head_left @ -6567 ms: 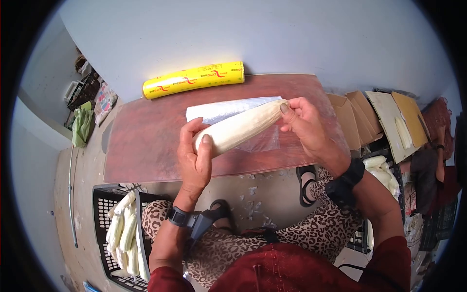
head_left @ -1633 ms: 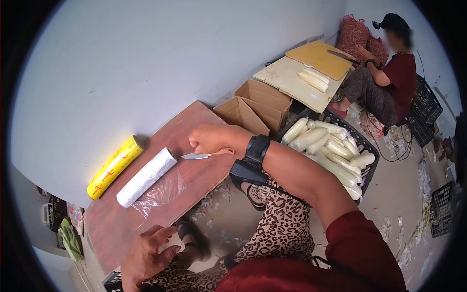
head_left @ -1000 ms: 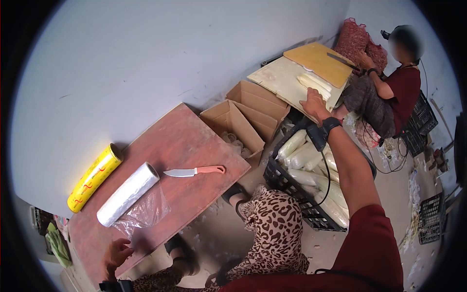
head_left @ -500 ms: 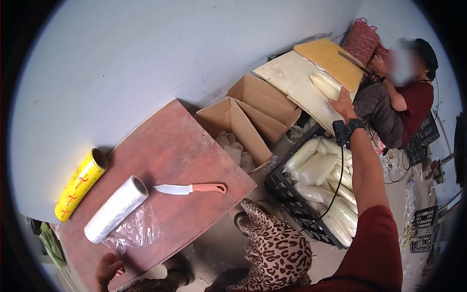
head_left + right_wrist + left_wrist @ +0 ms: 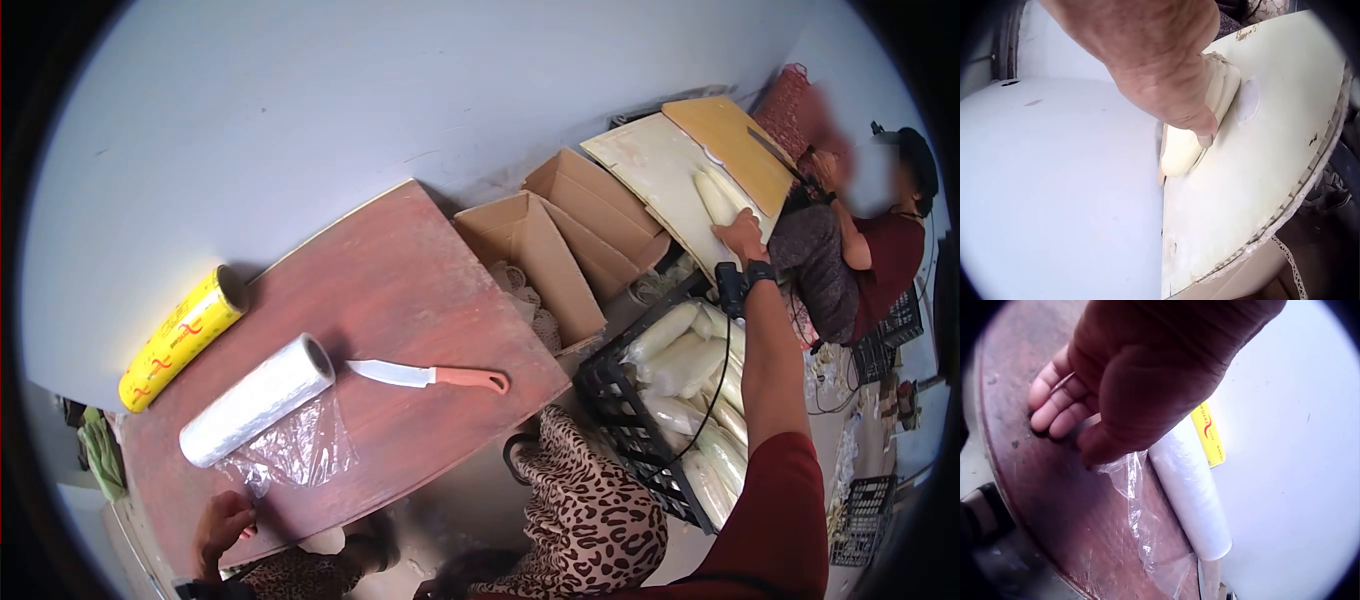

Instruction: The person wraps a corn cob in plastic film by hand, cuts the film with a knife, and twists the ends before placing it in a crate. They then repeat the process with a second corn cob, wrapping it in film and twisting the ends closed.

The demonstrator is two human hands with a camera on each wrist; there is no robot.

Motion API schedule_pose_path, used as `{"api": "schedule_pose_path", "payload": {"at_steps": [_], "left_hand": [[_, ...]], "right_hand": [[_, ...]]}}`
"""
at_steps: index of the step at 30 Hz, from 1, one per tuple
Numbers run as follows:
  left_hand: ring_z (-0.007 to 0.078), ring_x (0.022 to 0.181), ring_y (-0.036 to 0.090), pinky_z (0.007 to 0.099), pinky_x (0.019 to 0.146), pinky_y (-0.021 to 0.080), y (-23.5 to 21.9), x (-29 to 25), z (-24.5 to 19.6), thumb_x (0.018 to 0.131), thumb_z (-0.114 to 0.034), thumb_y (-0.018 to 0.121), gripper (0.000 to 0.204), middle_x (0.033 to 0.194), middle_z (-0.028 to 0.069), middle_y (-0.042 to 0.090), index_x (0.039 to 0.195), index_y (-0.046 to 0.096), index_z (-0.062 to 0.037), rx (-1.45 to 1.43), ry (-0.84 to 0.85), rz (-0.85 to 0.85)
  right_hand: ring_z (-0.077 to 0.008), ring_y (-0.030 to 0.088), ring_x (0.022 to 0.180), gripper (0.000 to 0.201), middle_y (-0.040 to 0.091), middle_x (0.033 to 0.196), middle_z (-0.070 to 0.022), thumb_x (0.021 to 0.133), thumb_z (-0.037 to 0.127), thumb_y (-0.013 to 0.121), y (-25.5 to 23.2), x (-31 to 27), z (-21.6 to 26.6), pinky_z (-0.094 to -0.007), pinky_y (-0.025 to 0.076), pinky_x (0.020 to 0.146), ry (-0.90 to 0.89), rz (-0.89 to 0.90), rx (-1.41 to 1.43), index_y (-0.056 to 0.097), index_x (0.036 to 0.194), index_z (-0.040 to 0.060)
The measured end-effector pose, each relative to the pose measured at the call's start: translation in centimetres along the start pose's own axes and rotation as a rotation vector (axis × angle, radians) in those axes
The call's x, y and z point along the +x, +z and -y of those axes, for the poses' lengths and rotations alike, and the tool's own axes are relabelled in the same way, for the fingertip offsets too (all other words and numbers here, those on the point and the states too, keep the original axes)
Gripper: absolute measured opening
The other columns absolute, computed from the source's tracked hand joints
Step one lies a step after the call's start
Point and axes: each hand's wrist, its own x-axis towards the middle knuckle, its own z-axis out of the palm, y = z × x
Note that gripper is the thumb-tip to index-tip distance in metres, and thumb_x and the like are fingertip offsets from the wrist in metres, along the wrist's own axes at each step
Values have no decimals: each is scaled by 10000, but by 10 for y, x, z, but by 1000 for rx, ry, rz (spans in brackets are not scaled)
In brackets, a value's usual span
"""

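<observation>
Far right on the pale board (image 5: 650, 165), the right hand (image 5: 742, 236) grasps a peeled stalk (image 5: 1200, 115), not yet wrapped, while the left hand (image 5: 1107, 394) rests flat-fingered on the table (image 5: 400, 290) by the film roll (image 5: 257, 400).

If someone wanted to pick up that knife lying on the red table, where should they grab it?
Probably by the orange handle, coming from above at the table's near edge. The knife lies flat, its bare blade pointing toward the cling film roll, and the handle end is clear of other things.

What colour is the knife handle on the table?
The knife has an orange-pink handle, clearest in the head view.
</observation>
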Motion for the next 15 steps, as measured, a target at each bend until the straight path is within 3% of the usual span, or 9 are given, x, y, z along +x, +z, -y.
{"api": "schedule_pose_path", "payload": {"at_steps": [2,4,5,6,7,9,11,13,15], "left_hand": [[187,638,656,309,572,542,0,-5,-2,835,-131,643,177,709,112,649,887,602,33,28,13,-7],[175,649,652,308,584,535,-1,-8,-4,841,-134,651,180,721,110,654,905,608,29,29,40,-5],[170,652,650,306,587,530,1,-9,-1,842,-132,654,181,727,109,656,915,608,27,11,57,-8],[167,655,646,303,586,527,1,-10,3,844,-129,658,190,735,106,655,935,607,30,5,56,-14],[165,658,643,301,586,523,3,-11,5,845,-127,661,201,742,104,655,955,607,32,0,60,-16],[156,666,638,295,580,518,3,-16,6,853,-136,669,228,754,99,653,991,605,34,-28,88,6],[150,669,633,290,579,516,5,-20,12,857,-141,671,248,763,97,653,1015,605,39,-95,90,8],[145,670,630,285,579,515,6,-25,18,863,-149,671,267,773,97,654,1037,607,43,-133,101,17],[142,667,628,279,581,515,6,-31,23,870,-160,669,284,782,96,655,1056,610,46,-147,116,36]], "right_hand": [[-404,591,1123,742,597,1206,-276,631,401,789,0,11,-9,-456,489,922,-87,60,11,588,1173,-65],[-390,678,880,673,682,962,-290,604,365,784,8,23,-30,-424,534,737,-195,27,319,633,993,-162],[-317,679,750,626,698,881,-227,637,346,778,26,48,-47,-404,525,639,-227,151,585,641,977,-161],[-244,650,633,551,690,807,-174,686,319,765,5,19,-35,-373,482,533,-219,357,866,654,970,-140],[-187,618,556,466,673,733,-108,733,322,758,-1,3,-31,-326,452,484,-112,424,1024,676,981,-64],[-152,614,607,320,674,791,-21,809,368,743,-18,-35,-14,-306,480,509,145,665,1300,665,1009,130],[-159,635,711,319,678,892,-23,854,350,713,-35,-84,5,-317,502,573,127,758,1496,627,1081,143],[-171,645,774,313,669,934,-32,885,326,682,-45,-122,21,-331,512,627,-100,1009,1557,607,1116,128],[-187,653,774,303,666,940,-59,897,279,663,-73,-181,55,-347,530,629,-134,1042,1552,603,1126,90]]}}
